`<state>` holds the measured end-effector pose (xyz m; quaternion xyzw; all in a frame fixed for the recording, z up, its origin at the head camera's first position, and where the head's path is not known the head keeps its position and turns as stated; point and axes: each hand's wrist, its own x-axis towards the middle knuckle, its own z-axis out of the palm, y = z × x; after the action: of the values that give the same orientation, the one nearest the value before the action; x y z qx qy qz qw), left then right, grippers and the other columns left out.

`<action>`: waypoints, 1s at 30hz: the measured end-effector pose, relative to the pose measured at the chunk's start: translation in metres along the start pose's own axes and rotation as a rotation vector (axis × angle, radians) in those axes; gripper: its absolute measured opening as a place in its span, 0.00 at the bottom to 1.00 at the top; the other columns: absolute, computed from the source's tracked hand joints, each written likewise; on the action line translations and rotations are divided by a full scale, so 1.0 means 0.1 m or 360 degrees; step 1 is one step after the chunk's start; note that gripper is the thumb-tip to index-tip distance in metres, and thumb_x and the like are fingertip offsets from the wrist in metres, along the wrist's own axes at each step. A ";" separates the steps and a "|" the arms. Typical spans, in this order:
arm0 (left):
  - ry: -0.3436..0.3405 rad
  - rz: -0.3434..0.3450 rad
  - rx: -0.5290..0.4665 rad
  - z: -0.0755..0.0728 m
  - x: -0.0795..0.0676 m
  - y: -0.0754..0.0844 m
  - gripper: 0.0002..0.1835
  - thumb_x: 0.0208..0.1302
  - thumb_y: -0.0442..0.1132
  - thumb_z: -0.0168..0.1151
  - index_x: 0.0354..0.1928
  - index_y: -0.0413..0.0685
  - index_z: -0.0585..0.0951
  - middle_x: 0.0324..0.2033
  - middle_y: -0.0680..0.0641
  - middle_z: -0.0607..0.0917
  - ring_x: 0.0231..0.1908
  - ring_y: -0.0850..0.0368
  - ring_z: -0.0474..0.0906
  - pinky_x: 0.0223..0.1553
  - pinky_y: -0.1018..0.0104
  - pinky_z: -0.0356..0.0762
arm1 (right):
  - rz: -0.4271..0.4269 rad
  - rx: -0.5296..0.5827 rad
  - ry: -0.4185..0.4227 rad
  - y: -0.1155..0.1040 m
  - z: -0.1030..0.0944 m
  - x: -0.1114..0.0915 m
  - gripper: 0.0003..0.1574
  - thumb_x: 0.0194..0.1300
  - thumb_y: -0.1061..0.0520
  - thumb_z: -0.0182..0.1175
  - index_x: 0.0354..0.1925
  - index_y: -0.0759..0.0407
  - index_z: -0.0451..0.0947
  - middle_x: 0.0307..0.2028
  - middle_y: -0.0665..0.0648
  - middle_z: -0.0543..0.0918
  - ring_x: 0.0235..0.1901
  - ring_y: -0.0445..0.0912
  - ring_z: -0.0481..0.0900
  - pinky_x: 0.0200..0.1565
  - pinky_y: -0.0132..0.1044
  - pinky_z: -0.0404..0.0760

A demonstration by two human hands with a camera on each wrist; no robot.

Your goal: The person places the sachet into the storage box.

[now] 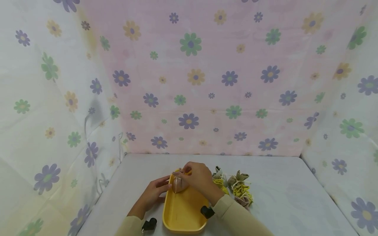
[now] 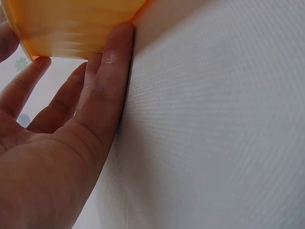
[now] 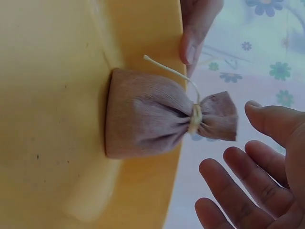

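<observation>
A small mauve-brown cloth pouch [image 3: 147, 114], its neck tied with cream cord, stands at the far end of a yellow tray [image 1: 184, 223]. My right hand [image 1: 199, 177] is beside the pouch's gathered top; in the right wrist view its thumb and fingers are spread apart with a gap to the cloth. At the tray's left side, my left hand [image 1: 153, 193] touches the wall. The left wrist view shows fingers [image 2: 112, 52] of that hand reaching nearly straight against the tray's outside, low by the white table surface.
Right of the tray lie several tied cloth pouches, among them a yellow one [image 1: 242, 189] and a brown one [image 1: 238, 178], partly hidden behind the right arm. Flower-printed fabric [image 1: 189, 98] encloses the white table [image 1: 280, 183] at the back and sides.
</observation>
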<state>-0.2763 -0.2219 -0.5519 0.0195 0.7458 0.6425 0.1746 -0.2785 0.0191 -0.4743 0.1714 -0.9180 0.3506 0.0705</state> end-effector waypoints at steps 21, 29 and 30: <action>0.0019 -0.0004 0.0020 0.00 0.01 -0.04 0.39 0.69 0.57 0.67 0.77 0.52 0.69 0.74 0.34 0.70 0.67 0.35 0.75 0.50 0.48 0.89 | -0.0240 -0.0138 0.0218 0.06 -0.45 -0.43 0.15 0.63 0.39 0.73 0.41 0.44 0.86 0.38 0.44 0.89 0.38 0.41 0.86 0.37 0.31 0.85; 0.0018 -0.0014 0.0015 0.01 0.00 -0.03 0.39 0.69 0.57 0.67 0.77 0.52 0.69 0.74 0.34 0.70 0.67 0.36 0.75 0.50 0.48 0.88 | -0.0275 -0.0107 0.0334 0.14 -0.57 -0.59 0.13 0.59 0.44 0.77 0.41 0.42 0.87 0.38 0.40 0.88 0.37 0.38 0.84 0.39 0.35 0.86; 0.0019 -0.0016 0.0013 0.01 0.00 -0.03 0.39 0.69 0.57 0.67 0.77 0.52 0.69 0.74 0.34 0.70 0.67 0.36 0.75 0.50 0.48 0.88 | -0.0258 -0.0100 0.0343 0.15 -0.59 -0.61 0.13 0.58 0.44 0.78 0.41 0.41 0.87 0.37 0.39 0.87 0.37 0.37 0.83 0.40 0.35 0.86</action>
<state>-0.2757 -0.2214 -0.5553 0.0127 0.7495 0.6388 0.1732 -0.2265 0.0852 -0.4548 0.2041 -0.8988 0.3311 0.2020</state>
